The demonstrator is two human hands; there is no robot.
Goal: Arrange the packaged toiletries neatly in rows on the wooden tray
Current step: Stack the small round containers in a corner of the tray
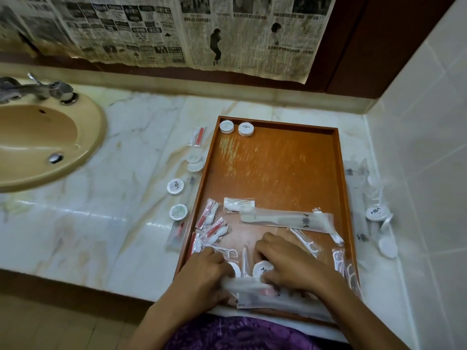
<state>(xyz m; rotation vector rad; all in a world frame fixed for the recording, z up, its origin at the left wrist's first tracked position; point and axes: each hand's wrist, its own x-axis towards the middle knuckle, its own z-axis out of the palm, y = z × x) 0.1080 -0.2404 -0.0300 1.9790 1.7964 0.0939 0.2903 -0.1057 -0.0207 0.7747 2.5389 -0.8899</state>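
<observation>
At 6 o'clock on the tray (pixel 275 173), the left hand (pixel 204 271) and right hand (pixel 290 266) work one long sachet (pixel 242 284). Left fingers curl on its end; right fingers bend over its middle, but whether they grip it cannot be told. Probable aim: lifting it clear of the pile for sorting. Floss picks (pixel 303 242) and red packets (pixel 214 228) lie jumbled just beyond. A comb pack (pixel 285 219) lies crosswise at centre. Two round soaps (pixel 236 128) sit side by side at 11 o'clock, apparently starting a row.
</observation>
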